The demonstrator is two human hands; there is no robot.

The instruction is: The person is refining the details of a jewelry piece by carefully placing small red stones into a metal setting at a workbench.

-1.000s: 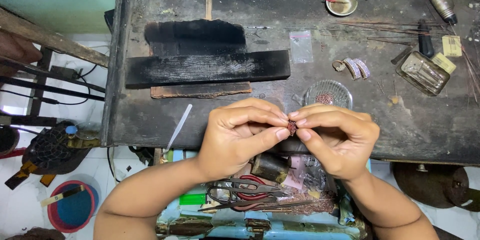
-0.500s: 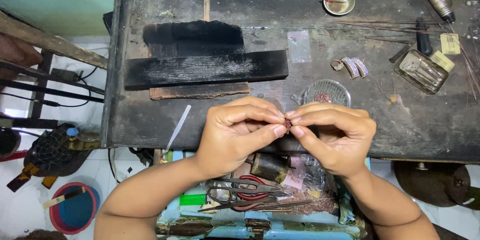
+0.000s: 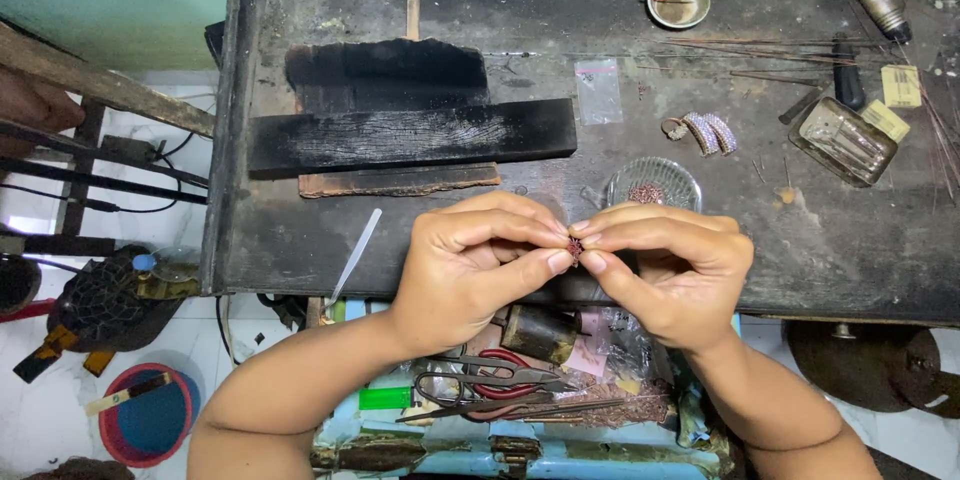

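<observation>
Left hand (image 3: 470, 265) and right hand (image 3: 665, 270) meet over the near edge of the dark scorched work surface (image 3: 800, 240), both grips clamped on a tiny reddish beaded ornament (image 3: 575, 247). Judgement: fingertips should stay close to the piece, pressure light, over the surface.

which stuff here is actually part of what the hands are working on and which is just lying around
In hand:
- small reddish piece, pinched between the fingertips of the left hand and right hand
- small glass dish of similar reddish bits, just behind the hands

Lying about:
- charred wooden block
- red-handled scissors
- white tweezers
- round metal bowl
- rectangular metal tin
</observation>
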